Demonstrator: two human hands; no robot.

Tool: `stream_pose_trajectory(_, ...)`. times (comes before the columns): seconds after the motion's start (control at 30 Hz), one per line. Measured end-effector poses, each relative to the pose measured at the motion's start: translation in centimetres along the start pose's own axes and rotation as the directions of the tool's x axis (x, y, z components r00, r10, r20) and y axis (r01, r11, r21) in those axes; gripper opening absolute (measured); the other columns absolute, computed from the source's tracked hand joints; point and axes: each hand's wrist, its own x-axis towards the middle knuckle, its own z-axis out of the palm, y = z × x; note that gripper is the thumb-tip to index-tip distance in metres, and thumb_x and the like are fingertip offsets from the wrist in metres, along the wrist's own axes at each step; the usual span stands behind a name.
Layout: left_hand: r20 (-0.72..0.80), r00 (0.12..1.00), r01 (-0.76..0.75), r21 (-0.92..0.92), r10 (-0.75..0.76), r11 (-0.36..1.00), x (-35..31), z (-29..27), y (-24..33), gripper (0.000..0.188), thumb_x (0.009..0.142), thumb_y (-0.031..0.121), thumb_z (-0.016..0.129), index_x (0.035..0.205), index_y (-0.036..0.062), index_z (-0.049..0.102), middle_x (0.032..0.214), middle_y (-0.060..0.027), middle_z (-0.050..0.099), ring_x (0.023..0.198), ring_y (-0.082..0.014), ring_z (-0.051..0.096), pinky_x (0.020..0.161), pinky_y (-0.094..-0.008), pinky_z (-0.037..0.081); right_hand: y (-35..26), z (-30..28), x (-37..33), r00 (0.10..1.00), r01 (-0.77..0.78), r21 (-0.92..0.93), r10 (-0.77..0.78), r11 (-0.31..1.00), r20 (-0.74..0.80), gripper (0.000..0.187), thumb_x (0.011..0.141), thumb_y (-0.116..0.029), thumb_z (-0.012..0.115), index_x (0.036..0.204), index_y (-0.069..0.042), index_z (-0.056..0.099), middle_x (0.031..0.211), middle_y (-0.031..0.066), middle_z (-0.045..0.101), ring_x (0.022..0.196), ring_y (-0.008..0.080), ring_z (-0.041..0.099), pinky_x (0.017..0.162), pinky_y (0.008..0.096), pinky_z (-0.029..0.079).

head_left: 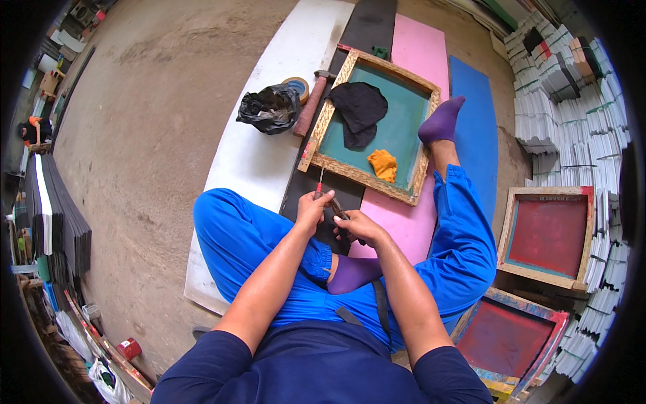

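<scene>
My left hand [312, 211] is closed round a screwdriver [319, 188] with a red handle. Its thin shaft points away from me, toward the near left corner of a wooden screen frame [363, 178] with green mesh. Close beside it, my right hand [362, 227] grips a dark tool that looks like pliers [340, 210]; the fingers partly hide it. The pliers' upper end comes near my left fingers, and I cannot tell whether they touch. A black cloth [356, 108] and a crumpled orange cloth [383, 165] lie on the mesh.
Left of the frame are a hammer [313, 108], a tape roll [296, 87] and a black plastic bag [268, 111]. Coloured sheets, including a white sheet [252, 141] and a blue sheet [474, 121], lie beneath and around me. Red-mesh screens [508, 265] and paper stacks [575, 128] stand right.
</scene>
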Motion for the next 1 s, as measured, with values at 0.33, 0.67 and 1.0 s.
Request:
stream_pose_trajectory(0.33, -0.184, 0.972, -0.101, 0.244, 0.148, 0.964, -0.2, 0.2, 0.3, 0.021, 0.085, 0.022, 0.077, 0.081, 0.0034, 0.069, 0.065, -0.0036, 0.066, 0.047, -0.0100, 0.055, 0.041, -0.0270, 0.040, 1.0, -1.2, -1.7, 0.981, 0.029, -0.022, -0.033, 0.999, -0.190, 0.034, 0.099, -0.034, 0.061, 0.104, -0.001, 0.062, 0.084, 0.0064, 0.066, 0.071, 0.0172, 0.064, 0.057, 0.0331, 0.052)
stream_pose_trajectory(0.67, -0.132, 0.970, -0.136, 0.407, 0.205, 0.903, 0.3, 0.8, -0.7, 0.031, 0.084, 0.033, 0.076, 0.077, 0.0037, 0.068, 0.065, -0.0048, 0.067, 0.060, -0.0155, 0.063, 0.059, -0.0336, 0.048, 2.3, -6.6, -3.3, 0.854, -0.143, -0.006, 0.120, 0.990, -0.506, 0.028, 0.097, -0.031, 0.060, 0.095, -0.003, 0.058, 0.074, 0.0078, 0.062, 0.061, 0.0210, 0.062, 0.049, 0.0409, 0.051)
stream_pose_trajectory(1.0, -0.143, 0.969, -0.132, 0.385, 0.200, 0.914, 0.5, 0.8, -0.4, 0.032, 0.085, 0.034, 0.074, 0.079, 0.0032, 0.069, 0.065, -0.0065, 0.067, 0.062, -0.0176, 0.065, 0.061, -0.0343, 0.049, 1.2, -6.7, -2.2, 0.765, -0.267, -0.111, 0.141, 0.957, -0.628, 0.039, 0.092, -0.031, 0.063, 0.080, 0.006, 0.064, 0.077, 0.0187, 0.068, 0.069, 0.0335, 0.069, 0.057, 0.0485, 0.055)
